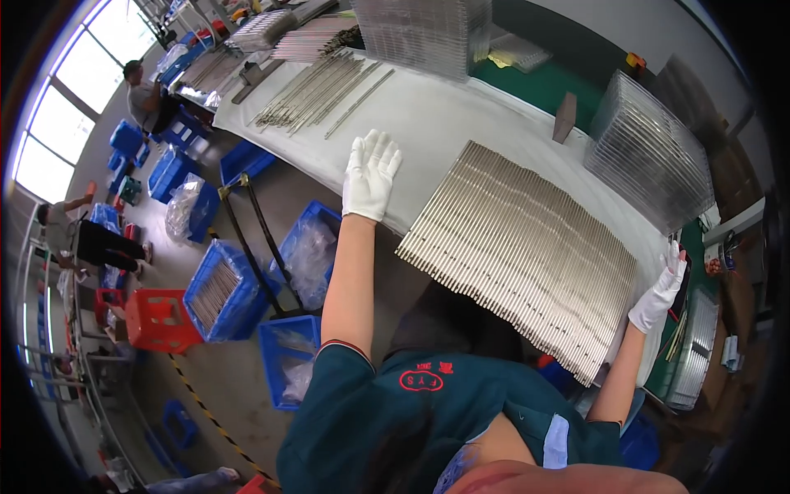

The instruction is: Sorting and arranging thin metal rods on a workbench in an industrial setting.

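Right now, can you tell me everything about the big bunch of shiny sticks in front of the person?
The shiny sticks are many slim, straight, silvery rods that look like metal. They lie side by side in one wide layer on the white-covered table, pointing roughly away from the person. Small dark marks show towards their near ends, which make a jagged edge. Neither the left hand nor the right hand appears to touch them.

1. Over there, slim silvery rods (527,255) lie side by side in one broad, gently wavy sheet on the white-covered table (444,115).
2. Their near ends, slightly uneven, line its front edge.
3. Farther left, looser rods (313,92) lie roughly parallel.
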{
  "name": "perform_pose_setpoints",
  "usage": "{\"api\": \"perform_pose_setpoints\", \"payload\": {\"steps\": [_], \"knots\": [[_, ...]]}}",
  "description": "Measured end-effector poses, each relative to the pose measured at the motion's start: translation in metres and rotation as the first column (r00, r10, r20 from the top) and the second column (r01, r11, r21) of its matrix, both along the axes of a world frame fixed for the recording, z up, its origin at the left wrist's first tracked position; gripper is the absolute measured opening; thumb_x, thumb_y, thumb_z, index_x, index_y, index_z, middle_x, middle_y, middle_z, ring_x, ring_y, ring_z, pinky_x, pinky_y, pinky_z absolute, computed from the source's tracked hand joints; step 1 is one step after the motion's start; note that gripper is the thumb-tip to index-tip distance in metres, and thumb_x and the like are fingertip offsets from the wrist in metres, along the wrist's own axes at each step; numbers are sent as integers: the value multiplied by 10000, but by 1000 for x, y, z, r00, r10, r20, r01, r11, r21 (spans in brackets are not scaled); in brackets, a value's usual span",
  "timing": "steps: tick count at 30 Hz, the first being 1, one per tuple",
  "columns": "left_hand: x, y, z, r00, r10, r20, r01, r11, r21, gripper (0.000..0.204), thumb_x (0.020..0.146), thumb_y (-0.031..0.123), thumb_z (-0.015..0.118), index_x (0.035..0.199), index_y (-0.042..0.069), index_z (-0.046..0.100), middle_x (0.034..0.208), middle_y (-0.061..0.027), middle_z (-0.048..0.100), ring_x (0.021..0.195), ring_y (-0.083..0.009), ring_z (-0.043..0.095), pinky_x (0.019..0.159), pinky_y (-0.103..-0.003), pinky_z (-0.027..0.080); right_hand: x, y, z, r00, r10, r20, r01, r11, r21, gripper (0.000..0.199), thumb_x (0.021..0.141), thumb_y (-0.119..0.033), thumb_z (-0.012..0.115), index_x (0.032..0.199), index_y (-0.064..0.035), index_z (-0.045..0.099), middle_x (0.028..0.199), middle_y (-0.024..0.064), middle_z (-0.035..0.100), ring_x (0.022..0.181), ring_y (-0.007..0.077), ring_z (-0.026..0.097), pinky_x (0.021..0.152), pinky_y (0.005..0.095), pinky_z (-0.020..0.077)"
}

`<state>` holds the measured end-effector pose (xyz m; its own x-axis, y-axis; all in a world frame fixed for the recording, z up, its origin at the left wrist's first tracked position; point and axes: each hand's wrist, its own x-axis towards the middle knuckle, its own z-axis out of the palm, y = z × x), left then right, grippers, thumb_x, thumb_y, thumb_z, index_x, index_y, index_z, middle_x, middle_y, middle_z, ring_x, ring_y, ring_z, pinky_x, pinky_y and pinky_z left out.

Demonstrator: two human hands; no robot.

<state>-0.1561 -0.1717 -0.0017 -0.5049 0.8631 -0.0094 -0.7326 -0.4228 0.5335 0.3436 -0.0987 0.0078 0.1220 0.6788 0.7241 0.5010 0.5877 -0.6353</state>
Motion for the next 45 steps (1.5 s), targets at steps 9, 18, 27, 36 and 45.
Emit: {"api": "perform_pose_setpoints", "payload": {"steps": [9, 18, 27, 36, 45], "knots": [[-1, 2, -5, 999, 21, 31, -21, 1000, 6, 469, 914, 314, 472, 1263, 15, 384, 1274, -139, 410, 1169, -295, 410, 972, -448, 376, 0, -3, 2, 995, 53, -79, -54, 999, -8, 439, 969, -225, 333, 1334, 15, 291, 1303, 210, 419, 1197, 306, 439, 980, 405, 380], [-2, 3, -6, 999, 25, 25, -25, 1000, 1, 476, 904, 329, 490, 1258, 25, 394, 1265, -140, 415, 1143, -286, 425, 941, -418, 401, 2, 0, 1, 995, 77, -60, -77, 997, -4, 432, 968, -216, 336, 1333, 12, 299, 1295, 221, 421, 1205, 309, 429, 979, 411, 381], [-1, 4, -4, 999, 15, 35, -15, 1000, -11, 475, 898, 326, 501, 1254, 30, 398, 1260, -142, 418, 1146, -288, 422, 934, -414, 409, 10, 6, -6, 992, 116, -57, -112, 991, 70, 375, 967, -152, 331, 1329, -54, 312, 1289, 175, 452, 1192, 306, 444, 935, 420, 419], [-4, 4, -5, 999, -3, 48, 4, 1000, -8, 490, 895, 335, 503, 1262, 29, 390, 1286, -135, 400, 1189, -303, 386, 950, -421, 398, 2, 3, -1, 997, 74, -17, -73, 996, 44, 416, 974, -222, 316, 1324, 1, 288, 1287, 172, 456, 1180, 304, 457, 933, 398, 423], [-2, 5, -5, 999, -30, 12, 30, 1000, 3, 514, 895, 341, 500, 1280, 25, 369, 1297, -141, 391, 1187, -299, 391, 956, -419, 395, 2, 4, -3, 996, 85, -41, -84, 996, 34, 429, 972, -233, 324, 1312, 27, 299, 1283, 185, 455, 1177, 294, 462, 943, 397, 413]]}}
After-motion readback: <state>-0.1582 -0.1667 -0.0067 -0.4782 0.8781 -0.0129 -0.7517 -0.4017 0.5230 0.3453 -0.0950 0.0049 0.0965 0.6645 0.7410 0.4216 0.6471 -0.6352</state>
